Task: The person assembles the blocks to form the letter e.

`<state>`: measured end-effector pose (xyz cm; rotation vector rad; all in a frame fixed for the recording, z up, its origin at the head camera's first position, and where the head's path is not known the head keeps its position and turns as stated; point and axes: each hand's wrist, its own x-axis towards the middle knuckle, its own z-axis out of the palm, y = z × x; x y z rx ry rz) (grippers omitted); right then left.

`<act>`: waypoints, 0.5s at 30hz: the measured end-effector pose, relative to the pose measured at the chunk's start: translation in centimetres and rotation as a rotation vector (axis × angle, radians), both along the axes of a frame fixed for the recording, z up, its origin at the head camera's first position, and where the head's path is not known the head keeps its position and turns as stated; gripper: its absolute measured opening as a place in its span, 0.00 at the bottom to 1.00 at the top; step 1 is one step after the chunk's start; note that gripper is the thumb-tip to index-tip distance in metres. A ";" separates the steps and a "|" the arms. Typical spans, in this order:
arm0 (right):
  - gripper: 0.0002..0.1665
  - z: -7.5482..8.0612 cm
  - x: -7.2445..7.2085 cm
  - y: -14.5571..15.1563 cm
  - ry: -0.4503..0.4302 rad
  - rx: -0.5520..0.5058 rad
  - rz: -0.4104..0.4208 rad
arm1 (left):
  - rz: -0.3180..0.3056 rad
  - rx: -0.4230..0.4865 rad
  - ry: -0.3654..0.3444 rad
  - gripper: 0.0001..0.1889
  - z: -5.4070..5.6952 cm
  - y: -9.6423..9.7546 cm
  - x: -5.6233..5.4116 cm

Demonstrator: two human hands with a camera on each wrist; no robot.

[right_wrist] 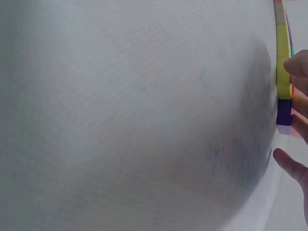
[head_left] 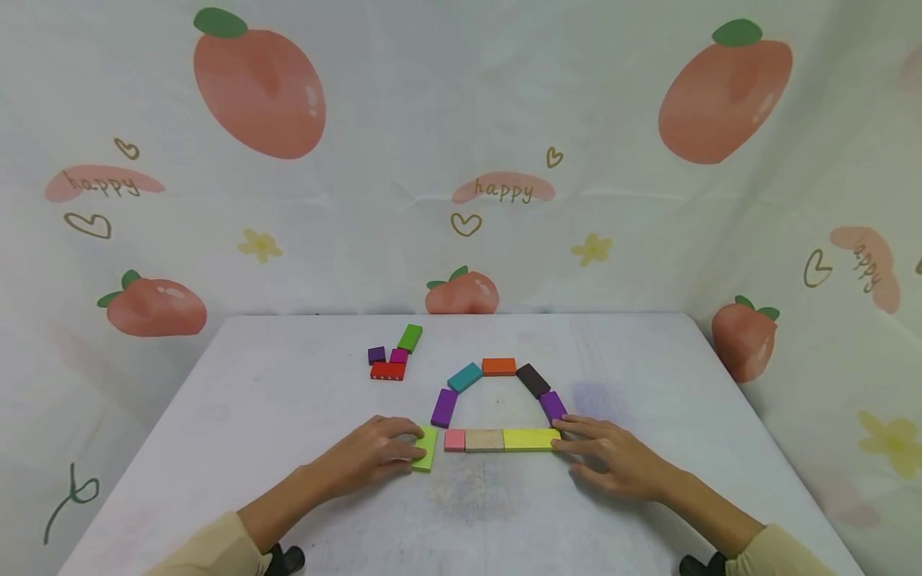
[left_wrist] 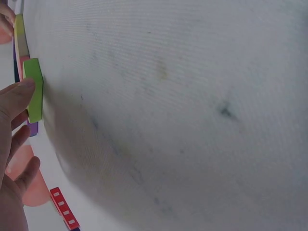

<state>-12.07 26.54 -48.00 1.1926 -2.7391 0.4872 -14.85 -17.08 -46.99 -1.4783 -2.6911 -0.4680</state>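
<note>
Lime-green rectangular block (head_left: 428, 450): on the table (head_left: 252, 400), left of the pink short block (head_left: 454, 441), slim gap between, long side running near to far with a slight lean. Left hand (head_left: 385, 448) had it in a light pinch, grip closed only to the block's width.

Main risk, I judged: a hard push rightward. The pink short block, tan rectangular block (head_left: 484, 441) and yellow long block (head_left: 529, 441) sat end to end, so one shove could carry through all three. The lean could also leave a wedge-shaped gap on contact. The far end lay very near the left purple block (head_left: 444, 408); a twist of the fingers could knock that askew.

Right hand (head_left: 612, 456): fingers spread, grip loose, nothing clasped; fingertips at the right end of the yellow long block and the near end of the right purple block (head_left: 553, 406). Uneven pressure there could swing the latter off the dark brown block (head_left: 533, 381).

Farther out: teal block (head_left: 464, 378) and orange block (head_left: 499, 367) at the arch's far side, nothing seen fixing them; a bumped neighbour could shift either. Red white-dotted block (head_left: 387, 371) and its small cluster, far left, seemed at little risk.
</note>
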 end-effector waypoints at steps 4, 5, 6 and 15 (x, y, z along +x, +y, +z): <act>0.24 0.0 0.0 0.0 0.004 0.004 -0.002 | -0.004 -0.002 0.016 0.17 0.0 0.3 0.0; 0.24 0.0 0.0 0.0 0.007 0.004 -0.002 | -0.004 -0.001 0.019 0.17 -0.1 0.3 0.0; 0.24 0.0 0.0 0.0 0.011 0.004 -0.002 | -0.006 0.002 0.025 0.17 -0.2 0.3 -0.1; 0.24 -0.2 -0.1 0.1 0.015 0.005 0.001 | -0.013 0.018 0.024 0.17 -0.3 0.9 -0.1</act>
